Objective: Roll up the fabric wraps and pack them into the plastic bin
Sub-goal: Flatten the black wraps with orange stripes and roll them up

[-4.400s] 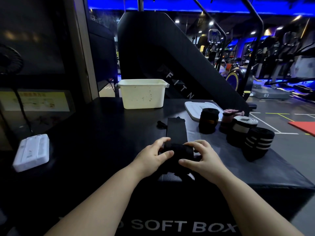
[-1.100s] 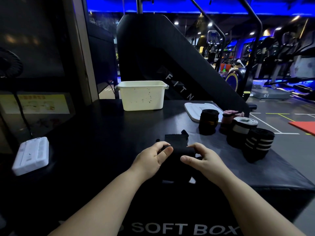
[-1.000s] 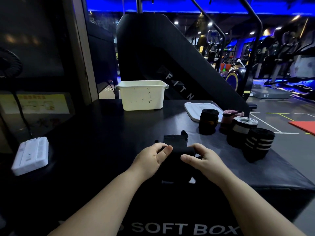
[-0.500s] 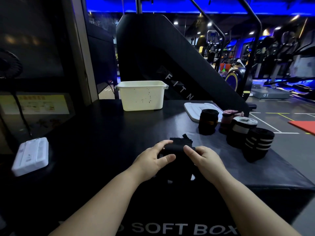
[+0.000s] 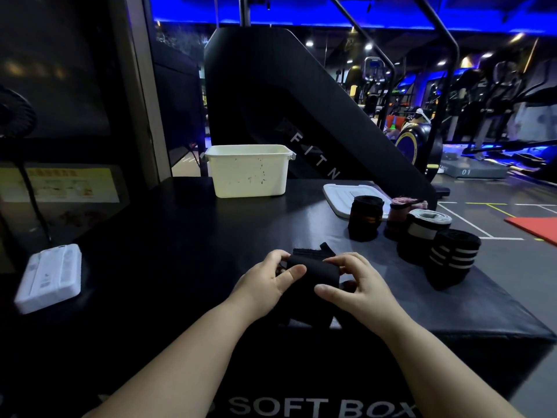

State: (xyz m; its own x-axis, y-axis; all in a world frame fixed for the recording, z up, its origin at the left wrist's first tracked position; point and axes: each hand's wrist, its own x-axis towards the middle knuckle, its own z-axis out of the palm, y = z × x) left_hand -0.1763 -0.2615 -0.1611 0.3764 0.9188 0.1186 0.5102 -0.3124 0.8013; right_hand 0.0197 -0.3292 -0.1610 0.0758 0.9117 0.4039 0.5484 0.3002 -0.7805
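Dim gym under blue lights, machines at upper right. Black soft box (image 5: 180, 236) across the lower frame: white case (image 5: 49, 277) far left, cream bin (image 5: 248, 171) upper centre. Lower centre, left hand (image 5: 268, 285) and right hand (image 5: 358, 289) with fingers curled round the ends of a black wrap (image 5: 313, 271), nearly rolled, long axis left-right, loose tail pointing toward the bin. Four rolled wraps (image 5: 422, 229) upright at right.

- The plastic bin (image 5: 248, 173) is set at the far edge of the soft box (image 5: 180, 251).
- The lid (image 5: 339, 194) is laid flat to the right of the bin.
- Four rolled wraps (image 5: 453, 257) are stood in a row from just before the lid towards the near right.
- The partly rolled wrap (image 5: 313, 271) is held near the front edge, between the left hand (image 5: 265, 285) and the right hand (image 5: 358, 286).
- A flat case (image 5: 49, 277) is placed far left, well apart.
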